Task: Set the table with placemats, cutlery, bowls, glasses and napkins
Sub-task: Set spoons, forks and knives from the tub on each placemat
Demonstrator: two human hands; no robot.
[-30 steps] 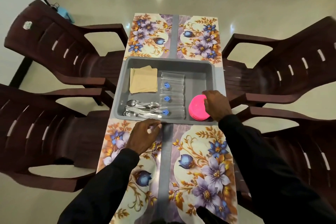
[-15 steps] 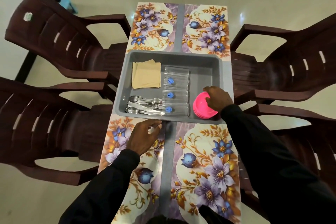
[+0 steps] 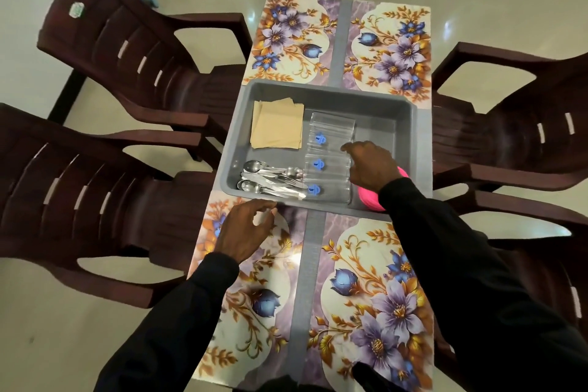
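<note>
— How do the right hand's fingers lie?
— The fingers (image 3: pixel 351 148) of the right hand (image 3: pixel 372 167) are loosely bent and reach over the clear drinking glasses (image 3: pixel 331 143). They hold nothing, and it cannot be told whether the tips touch the glass.
— And the other hand?
— The left hand (image 3: pixel 245 229) has its fingers (image 3: pixel 264 205) spread and relaxed, and it grips nothing. It lies over the near-left flowered placemat (image 3: pixel 248 296), with the fingertips just beside the near rim of the grey plastic tray (image 3: pixel 241 124).
— Where are the things to be laid out?
— All are in the tray. The glasses lie on their sides down its middle, each with a blue sticker. The folded beige napkins (image 3: pixel 276 127) are in the far-left corner. The heap of metal spoons (image 3: pixel 270 181) is in the near-left corner, right against the glasses. The stack of pink plastic bowls (image 3: pixel 370 202) is in the near-right corner, partly hidden under the right wrist.
— And around the tray?
— The tray sits at the middle of the desk (image 3: pixel 307 264). The three matching placemats (image 3: pixel 375 296) cover the other corners, and the dark brown plastic chairs (image 3: pixel 127 51) stand two to a side
</note>
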